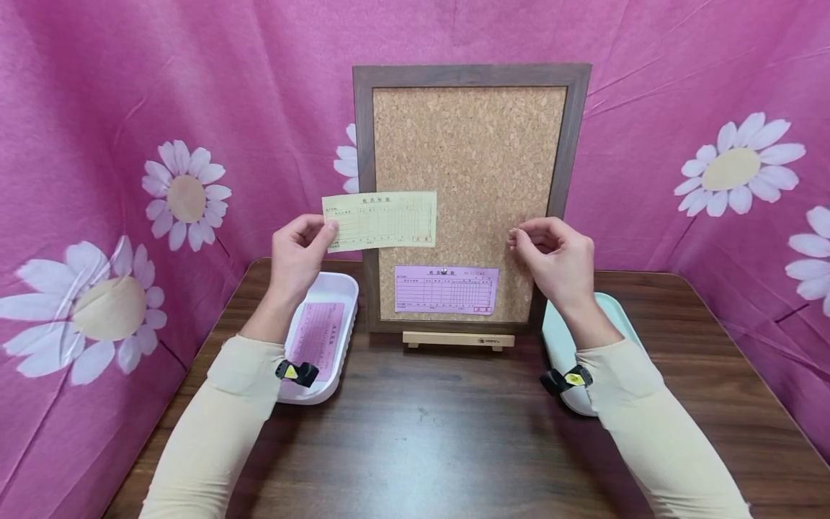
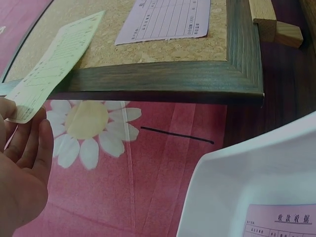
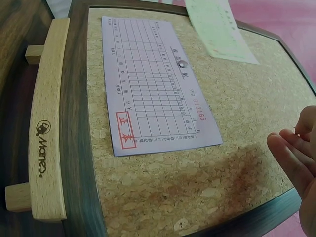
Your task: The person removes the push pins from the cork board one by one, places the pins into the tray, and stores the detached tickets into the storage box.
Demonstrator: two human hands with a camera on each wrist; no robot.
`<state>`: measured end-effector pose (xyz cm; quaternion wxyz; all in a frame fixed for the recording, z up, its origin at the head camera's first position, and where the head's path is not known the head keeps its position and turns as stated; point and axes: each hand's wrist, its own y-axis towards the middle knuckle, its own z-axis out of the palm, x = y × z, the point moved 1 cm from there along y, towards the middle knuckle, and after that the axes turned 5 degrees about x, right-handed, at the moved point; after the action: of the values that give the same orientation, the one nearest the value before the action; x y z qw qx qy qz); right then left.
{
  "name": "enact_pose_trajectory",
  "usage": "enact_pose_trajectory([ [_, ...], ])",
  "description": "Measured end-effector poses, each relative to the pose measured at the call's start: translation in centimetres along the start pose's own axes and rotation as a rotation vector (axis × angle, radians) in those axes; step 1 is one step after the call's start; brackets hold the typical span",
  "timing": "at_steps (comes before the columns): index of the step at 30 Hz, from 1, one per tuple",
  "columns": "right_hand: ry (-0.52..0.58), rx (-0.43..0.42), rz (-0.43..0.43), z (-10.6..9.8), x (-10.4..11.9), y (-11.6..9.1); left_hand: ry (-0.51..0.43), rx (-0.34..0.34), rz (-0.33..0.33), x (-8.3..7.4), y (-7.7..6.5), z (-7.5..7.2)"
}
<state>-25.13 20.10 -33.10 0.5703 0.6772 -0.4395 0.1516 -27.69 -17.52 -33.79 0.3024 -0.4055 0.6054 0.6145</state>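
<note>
My left hand (image 1: 297, 252) pinches a pale yellow receipt slip (image 1: 382, 220) at its left end, thumb in front. The slip overlaps the left frame edge and the cork board (image 1: 467, 158) in the head view. To the right, my right hand (image 1: 559, 258) holds thumb and fingertips together in front of the board, with a tiny pin (image 3: 296, 133) barely showing between them; most of it is hidden. A purple receipt slip (image 1: 447, 294) hangs low on the cork, fixed at its top middle by a silver thumbtack (image 1: 444, 272).
The brown-framed board stands on a wooden easel (image 1: 458, 339) on the dark wood table (image 1: 415, 432). A white tray (image 1: 346, 303) at left contains another purple slip (image 1: 318, 335). Behind the right forearm lies a pale green tray (image 1: 609, 310). A pink flowered cloth (image 1: 272, 108) hangs behind.
</note>
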Motion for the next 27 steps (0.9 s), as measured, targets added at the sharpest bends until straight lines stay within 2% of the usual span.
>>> enact_pose_trajectory([
  [5, 0.008, -0.002, 0.009, -0.2, -0.3, -0.1, -0.006, -0.016, -0.007, 0.1, 0.0, -0.3],
  [9, 0.017, 0.0, 0.017, -0.3, -0.4, -0.3, -0.031, -0.055, 0.0, 0.3, 0.1, -0.5],
  [17, 0.029, 0.001, 0.031, -0.7, -0.5, -0.6, -0.117, -0.135, 0.045, 0.2, 0.4, -0.8],
  [27, 0.038, -0.008, 0.04, -1.2, -0.8, -0.8, -0.196, -0.181, 0.088, -0.1, 0.5, -1.4],
])
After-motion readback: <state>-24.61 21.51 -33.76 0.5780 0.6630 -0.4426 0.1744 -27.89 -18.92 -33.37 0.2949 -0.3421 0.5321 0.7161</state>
